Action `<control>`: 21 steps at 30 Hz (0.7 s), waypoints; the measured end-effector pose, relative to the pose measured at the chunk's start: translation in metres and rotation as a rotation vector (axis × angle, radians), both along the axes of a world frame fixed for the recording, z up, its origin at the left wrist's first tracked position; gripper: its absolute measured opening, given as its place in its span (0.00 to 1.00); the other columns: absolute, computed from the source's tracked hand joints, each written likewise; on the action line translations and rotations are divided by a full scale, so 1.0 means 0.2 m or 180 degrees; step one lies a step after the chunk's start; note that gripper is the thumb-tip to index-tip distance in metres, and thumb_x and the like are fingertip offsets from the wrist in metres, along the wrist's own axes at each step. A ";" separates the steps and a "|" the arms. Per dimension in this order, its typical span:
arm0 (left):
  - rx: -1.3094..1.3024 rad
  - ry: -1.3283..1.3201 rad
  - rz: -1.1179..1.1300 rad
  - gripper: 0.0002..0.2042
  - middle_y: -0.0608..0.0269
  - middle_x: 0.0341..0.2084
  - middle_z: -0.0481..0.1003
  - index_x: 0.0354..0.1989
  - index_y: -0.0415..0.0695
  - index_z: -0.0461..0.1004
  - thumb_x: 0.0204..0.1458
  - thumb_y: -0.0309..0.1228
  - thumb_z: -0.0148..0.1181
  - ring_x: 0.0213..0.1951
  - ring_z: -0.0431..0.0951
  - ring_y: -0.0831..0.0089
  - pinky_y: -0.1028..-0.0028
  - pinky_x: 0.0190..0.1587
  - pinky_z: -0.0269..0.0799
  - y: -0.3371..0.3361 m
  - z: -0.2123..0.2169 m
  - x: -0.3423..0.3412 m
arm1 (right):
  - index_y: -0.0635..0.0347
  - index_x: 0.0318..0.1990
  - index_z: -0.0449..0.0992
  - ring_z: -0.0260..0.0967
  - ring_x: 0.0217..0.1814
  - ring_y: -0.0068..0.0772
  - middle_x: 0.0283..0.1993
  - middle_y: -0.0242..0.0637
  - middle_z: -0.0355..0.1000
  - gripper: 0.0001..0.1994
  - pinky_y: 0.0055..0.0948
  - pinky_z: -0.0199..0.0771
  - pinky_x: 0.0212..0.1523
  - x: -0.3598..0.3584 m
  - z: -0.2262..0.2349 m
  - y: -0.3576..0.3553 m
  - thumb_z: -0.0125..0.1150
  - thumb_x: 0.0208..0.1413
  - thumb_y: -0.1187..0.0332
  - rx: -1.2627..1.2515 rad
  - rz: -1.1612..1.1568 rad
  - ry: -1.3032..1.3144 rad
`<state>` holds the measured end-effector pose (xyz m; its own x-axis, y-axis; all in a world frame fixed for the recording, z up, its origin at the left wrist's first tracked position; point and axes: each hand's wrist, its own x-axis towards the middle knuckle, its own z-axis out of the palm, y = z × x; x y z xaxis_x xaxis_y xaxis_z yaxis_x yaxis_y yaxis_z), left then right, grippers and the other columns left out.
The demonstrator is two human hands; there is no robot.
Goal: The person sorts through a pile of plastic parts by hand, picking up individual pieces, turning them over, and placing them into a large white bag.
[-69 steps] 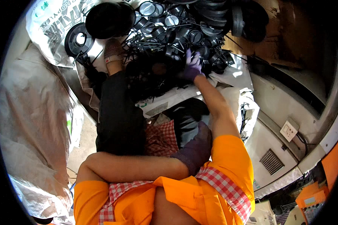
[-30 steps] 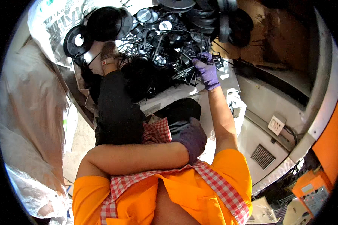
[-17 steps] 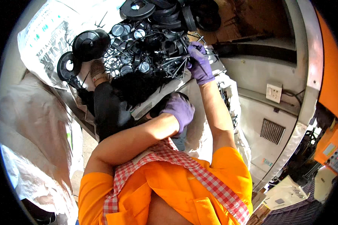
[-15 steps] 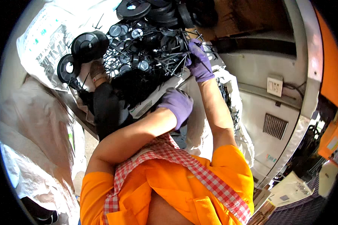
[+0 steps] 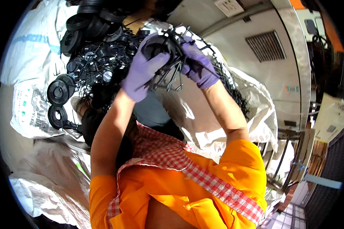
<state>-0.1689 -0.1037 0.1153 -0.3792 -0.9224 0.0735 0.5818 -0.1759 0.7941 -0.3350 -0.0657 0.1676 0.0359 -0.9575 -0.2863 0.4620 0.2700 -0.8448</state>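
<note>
Upward from mid-frame in the head view, my left hand [image 5: 140, 72] had moved to the upper centre, clasping a round black part [image 5: 159, 45]; my right hand [image 5: 200, 66], partly hidden, grasped thin black rods [image 5: 176, 78] beside it. Black discs [image 5: 78, 22], upper left, were cut off.
</note>
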 end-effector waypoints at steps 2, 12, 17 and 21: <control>0.0370 0.0327 -0.0697 0.24 0.63 0.39 0.74 0.53 0.41 0.65 0.44 0.19 0.60 0.38 0.75 0.76 0.78 0.42 0.73 0.08 0.13 -0.15 | 0.51 0.49 0.66 0.69 0.29 0.20 0.37 0.31 0.71 0.17 0.15 0.66 0.19 -0.13 0.12 0.14 0.59 0.52 0.69 0.0009 -0.0179 -0.0107; -0.1612 -0.2379 -0.1292 0.20 0.51 0.34 0.77 0.42 0.39 0.73 0.47 0.42 0.59 0.37 0.78 0.61 0.66 0.42 0.71 0.41 0.09 -0.80 | 0.59 0.49 0.69 0.70 0.36 0.31 0.37 0.33 0.72 0.23 0.26 0.71 0.35 -1.16 0.17 0.86 0.67 0.45 0.63 0.0165 -0.0856 0.3805; -0.3473 -0.4494 -0.3316 0.19 0.49 0.37 0.77 0.43 0.40 0.73 0.56 0.44 0.45 0.42 0.78 0.58 0.62 0.45 0.72 0.62 0.00 -0.64 | 0.53 0.56 0.69 0.57 0.64 0.52 0.61 0.52 0.61 0.37 0.43 0.61 0.60 -1.14 0.13 0.99 0.74 0.33 0.56 0.1069 0.1977 0.5611; -0.3334 -0.4881 -0.4047 0.21 0.50 0.39 0.77 0.45 0.39 0.71 0.56 0.45 0.46 0.42 0.78 0.56 0.60 0.44 0.73 0.73 0.19 -0.34 | 0.50 0.50 0.73 0.69 0.51 0.45 0.50 0.46 0.70 0.27 0.40 0.72 0.47 -0.98 0.35 0.71 0.70 0.37 0.63 0.1013 0.2382 0.6023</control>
<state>-0.2376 0.0420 0.1538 -0.7844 -0.0742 -0.6157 -0.4095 0.8076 0.4244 -0.5319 0.0769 0.2376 -0.1642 -0.8205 -0.5476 -0.9860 0.1537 0.0653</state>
